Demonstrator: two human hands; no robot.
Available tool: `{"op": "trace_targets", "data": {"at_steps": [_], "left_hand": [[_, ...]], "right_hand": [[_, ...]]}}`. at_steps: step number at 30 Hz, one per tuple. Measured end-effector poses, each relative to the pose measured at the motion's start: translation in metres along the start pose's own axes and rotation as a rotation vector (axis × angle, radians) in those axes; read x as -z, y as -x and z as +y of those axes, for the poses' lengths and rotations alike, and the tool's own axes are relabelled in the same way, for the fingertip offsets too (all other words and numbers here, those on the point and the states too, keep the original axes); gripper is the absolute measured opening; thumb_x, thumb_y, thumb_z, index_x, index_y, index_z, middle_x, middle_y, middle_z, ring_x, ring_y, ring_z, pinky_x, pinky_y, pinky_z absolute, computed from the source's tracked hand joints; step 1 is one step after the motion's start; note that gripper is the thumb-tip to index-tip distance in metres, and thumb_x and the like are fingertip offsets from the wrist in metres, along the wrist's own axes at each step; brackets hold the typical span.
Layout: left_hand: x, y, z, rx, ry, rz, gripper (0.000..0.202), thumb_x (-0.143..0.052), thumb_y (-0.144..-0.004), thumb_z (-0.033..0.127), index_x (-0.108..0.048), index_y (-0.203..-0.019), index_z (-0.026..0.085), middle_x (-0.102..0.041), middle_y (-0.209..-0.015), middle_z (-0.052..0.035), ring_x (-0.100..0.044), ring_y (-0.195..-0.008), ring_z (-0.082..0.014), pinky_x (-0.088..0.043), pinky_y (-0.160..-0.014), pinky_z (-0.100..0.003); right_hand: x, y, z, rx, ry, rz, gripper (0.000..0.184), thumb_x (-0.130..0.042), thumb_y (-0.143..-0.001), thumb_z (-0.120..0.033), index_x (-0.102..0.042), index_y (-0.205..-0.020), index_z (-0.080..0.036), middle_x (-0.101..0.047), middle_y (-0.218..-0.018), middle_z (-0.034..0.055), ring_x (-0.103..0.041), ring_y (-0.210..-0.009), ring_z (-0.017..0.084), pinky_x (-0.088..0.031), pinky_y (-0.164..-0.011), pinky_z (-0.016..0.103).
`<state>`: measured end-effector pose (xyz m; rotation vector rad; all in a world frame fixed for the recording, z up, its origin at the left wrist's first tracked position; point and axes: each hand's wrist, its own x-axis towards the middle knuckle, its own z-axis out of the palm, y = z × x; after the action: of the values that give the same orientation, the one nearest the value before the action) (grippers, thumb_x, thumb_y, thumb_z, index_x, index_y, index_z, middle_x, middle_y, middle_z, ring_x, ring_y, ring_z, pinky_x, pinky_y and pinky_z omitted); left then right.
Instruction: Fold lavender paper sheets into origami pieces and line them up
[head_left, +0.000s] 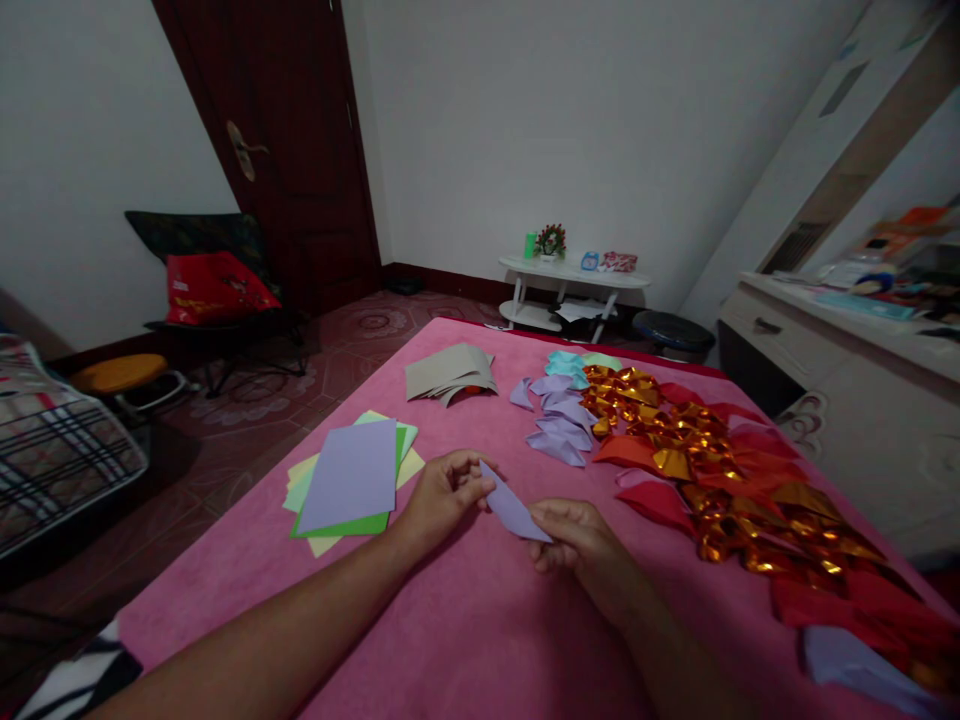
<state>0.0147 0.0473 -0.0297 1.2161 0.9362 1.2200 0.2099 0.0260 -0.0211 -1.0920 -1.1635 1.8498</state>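
A folded piece of purple paper [513, 508] is stretched between my two hands above the pink cloth [435, 620]. My left hand [448, 490] pinches its upper left end between thumb and fingers. At the lower right end, my right hand [574, 535] has its thumb and fingers closed on the same paper. Left of my left hand lies a stack of coloured paper sheets [351, 475], purple on top with green and yellow beneath. Several folded purple paper pieces [561, 425] rest on the cloth beyond my right hand.
Shiny gold folded papers [697, 450] and red folded papers [656, 505] cover the right side. Grey sheets [450, 370] lie at the far left of the cloth. Beyond stand a white side table [577, 272], a black stool [673, 332] and a chair with a red bag [217, 288].
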Motion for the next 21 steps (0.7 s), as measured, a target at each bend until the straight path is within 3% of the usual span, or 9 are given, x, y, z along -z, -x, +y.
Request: {"op": "trace_targets", "data": {"at_steps": [8,21], "left_hand": [[-0.003,0.0,0.003,0.031,0.061,-0.001,0.024,-0.072,-0.067,0.028,-0.063,-0.08,0.01,-0.055,-0.058,0.0028,-0.046,-0.045,-0.0053,-0.038,-0.046,-0.018],[0.004,-0.001,-0.007,0.032,0.011,-0.076,0.021,-0.069,-0.072,0.028,-0.062,-0.081,0.01,-0.054,-0.055,0.0029,-0.048,-0.044,-0.0055,-0.039,-0.045,-0.017]], "right_hand": [[0.003,0.0,0.0,-0.032,0.035,-0.042,0.033,-0.07,-0.071,-0.041,-0.072,-0.081,-0.01,-0.062,-0.06,0.0025,-0.054,-0.049,0.007,-0.044,-0.05,0.017],[0.0,0.003,-0.002,-0.031,0.126,-0.119,0.035,-0.066,-0.073,-0.041,-0.073,-0.088,-0.01,-0.066,-0.064,0.0055,-0.055,-0.051,0.008,-0.043,-0.051,0.019]]}}
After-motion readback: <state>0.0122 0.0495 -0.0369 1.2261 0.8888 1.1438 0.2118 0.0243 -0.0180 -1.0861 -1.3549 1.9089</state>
